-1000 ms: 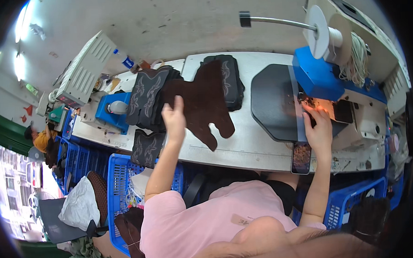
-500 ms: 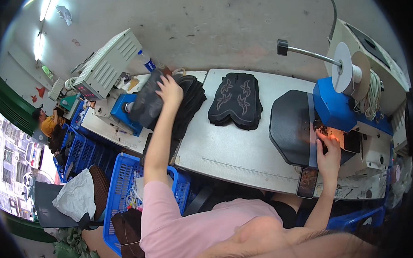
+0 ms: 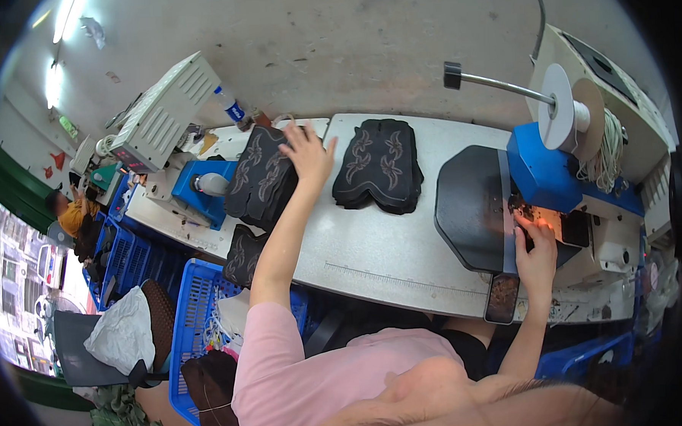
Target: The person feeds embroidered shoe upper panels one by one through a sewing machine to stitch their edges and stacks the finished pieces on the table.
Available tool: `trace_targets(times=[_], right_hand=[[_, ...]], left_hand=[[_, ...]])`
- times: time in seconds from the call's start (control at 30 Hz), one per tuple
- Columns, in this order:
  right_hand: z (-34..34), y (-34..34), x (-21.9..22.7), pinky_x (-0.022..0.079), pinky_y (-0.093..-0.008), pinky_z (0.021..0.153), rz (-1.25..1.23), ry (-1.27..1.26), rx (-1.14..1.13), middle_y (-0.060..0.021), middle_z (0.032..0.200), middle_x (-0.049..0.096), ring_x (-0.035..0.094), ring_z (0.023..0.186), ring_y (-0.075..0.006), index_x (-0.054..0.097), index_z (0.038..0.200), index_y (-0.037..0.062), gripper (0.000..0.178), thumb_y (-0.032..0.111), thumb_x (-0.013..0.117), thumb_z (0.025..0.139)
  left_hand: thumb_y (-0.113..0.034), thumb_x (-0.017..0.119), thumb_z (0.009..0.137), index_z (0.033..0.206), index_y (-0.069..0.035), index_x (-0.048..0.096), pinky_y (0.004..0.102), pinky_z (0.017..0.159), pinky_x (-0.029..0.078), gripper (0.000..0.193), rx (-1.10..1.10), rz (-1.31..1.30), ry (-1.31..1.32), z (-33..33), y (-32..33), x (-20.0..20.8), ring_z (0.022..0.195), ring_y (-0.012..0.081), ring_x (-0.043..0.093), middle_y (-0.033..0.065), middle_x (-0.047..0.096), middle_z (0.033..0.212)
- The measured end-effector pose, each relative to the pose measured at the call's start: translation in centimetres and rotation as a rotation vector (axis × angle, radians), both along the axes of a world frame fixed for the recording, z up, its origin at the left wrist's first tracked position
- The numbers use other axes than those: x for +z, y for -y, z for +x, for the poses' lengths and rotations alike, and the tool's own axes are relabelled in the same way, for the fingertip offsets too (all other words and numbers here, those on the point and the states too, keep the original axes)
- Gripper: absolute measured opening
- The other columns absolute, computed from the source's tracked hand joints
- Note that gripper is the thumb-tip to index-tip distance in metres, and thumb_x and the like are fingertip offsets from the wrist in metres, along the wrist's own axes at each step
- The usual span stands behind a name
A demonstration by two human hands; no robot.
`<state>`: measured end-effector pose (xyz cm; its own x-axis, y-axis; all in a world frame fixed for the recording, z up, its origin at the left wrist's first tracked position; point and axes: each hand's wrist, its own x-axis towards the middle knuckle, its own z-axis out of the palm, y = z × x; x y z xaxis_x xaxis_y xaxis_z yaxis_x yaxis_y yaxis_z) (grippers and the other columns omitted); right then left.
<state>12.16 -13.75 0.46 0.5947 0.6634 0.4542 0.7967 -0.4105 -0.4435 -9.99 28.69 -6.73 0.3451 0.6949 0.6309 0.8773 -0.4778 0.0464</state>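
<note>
A stack of black leather-like cut pieces (image 3: 257, 175) with stitched scroll patterns lies at the left of the table. At its right edge, my left hand (image 3: 312, 155) has its fingers spread and grips nothing. Another patterned stack (image 3: 377, 166) lies mid-table. To the right, my right hand (image 3: 538, 254) rests by the edge of a black octagonal plate (image 3: 470, 207), its fingers bent but apart, near the lit spot under the blue head of a sewing machine (image 3: 544, 166). What lies under those fingertips is hard to make out.
A second machine (image 3: 203, 188) stands left, with a bottle (image 3: 234, 111) behind it. A thread spool (image 3: 561, 112) hangs at right. A phone (image 3: 503, 297) lies at the table's front edge. A blue basket (image 3: 189, 318) stands below left; a person (image 3: 73, 213) sits far left.
The blurred black piece under my left hand now lies flat on the left stack, pattern up. My left hand has moved right, off it, fingers spread. My right hand stays nearly in place.
</note>
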Motion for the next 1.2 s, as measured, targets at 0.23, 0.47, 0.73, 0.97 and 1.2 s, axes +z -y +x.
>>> trace_targets(times=[0.23, 0.47, 0.73, 0.97, 1.2], right_hand=[[0.1, 0.0, -0.1, 0.046, -0.0410, 0.081, 0.007, -0.004, 0.029, -0.0147, 0.087, 0.057, 0.055, 0.087, -0.0331, 0.069, 0.113, 0.0118, 0.026, 0.015, 0.060, 0.089], [0.1, -0.4, 0.3, 0.046, -0.0400, 0.081, 0.004, -0.028, 0.015, -0.0133, 0.088, 0.056, 0.055, 0.088, -0.0319, 0.070, 0.112, 0.0111, 0.025, 0.015, 0.061, 0.088], [-0.1, -0.3, 0.6, 0.046, -0.0400, 0.081, 0.044, -0.028, 0.035, -0.0118, 0.088, 0.056, 0.055, 0.088, -0.0303, 0.069, 0.111, 0.0095, 0.026, 0.013, 0.062, 0.087], [0.1, 0.2, 0.2, 0.046, -0.0396, 0.074, 0.165, 0.015, 0.104, -0.0119, 0.080, 0.061, 0.059, 0.080, -0.0327, 0.071, 0.092, 0.0045, 0.013, 0.014, 0.065, 0.086], [-1.6, -0.8, -0.1, 0.042, -0.0485, 0.071, 0.152, -0.134, 0.067, -0.0204, 0.080, 0.062, 0.059, 0.077, -0.0398, 0.061, 0.084, -0.0018, 0.018, 0.016, 0.062, 0.088]], left_hand=[[-0.036, 0.078, 0.075, 0.118, -0.007, 0.057, 0.0543, 0.106, 0.037, 0.056, -0.904, -0.432, -0.208, 4.1, 10.1, -3.1, 0.132, 0.0390, 0.041, 0.0180, 0.044, 0.141], [-0.025, 0.080, 0.075, 0.115, -0.002, 0.062, 0.0379, 0.101, 0.044, 0.050, -0.897, -0.634, -0.102, 3.7, 8.9, -2.9, 0.128, 0.0308, 0.049, 0.0136, 0.055, 0.135], [-0.023, 0.058, 0.097, 0.103, 0.001, 0.067, 0.0249, 0.089, 0.045, 0.026, -0.837, -1.050, 0.463, 3.5, 6.7, -4.6, 0.100, 0.0118, 0.061, 0.0047, 0.070, 0.103], [-0.026, 0.057, 0.098, 0.087, -0.002, 0.065, 0.0292, 0.093, 0.042, 0.028, -1.041, -1.232, 0.603, 4.5, 14.9, 6.0, 0.100, 0.0089, 0.058, 0.0014, 0.068, 0.101], [-0.023, 0.063, 0.089, 0.108, -0.011, 0.069, 0.0495, 0.098, 0.043, 0.024, -1.599, -0.542, -0.071, 5.5, 29.6, 8.6, 0.113, 0.0302, 0.057, 0.0096, 0.065, 0.113]])
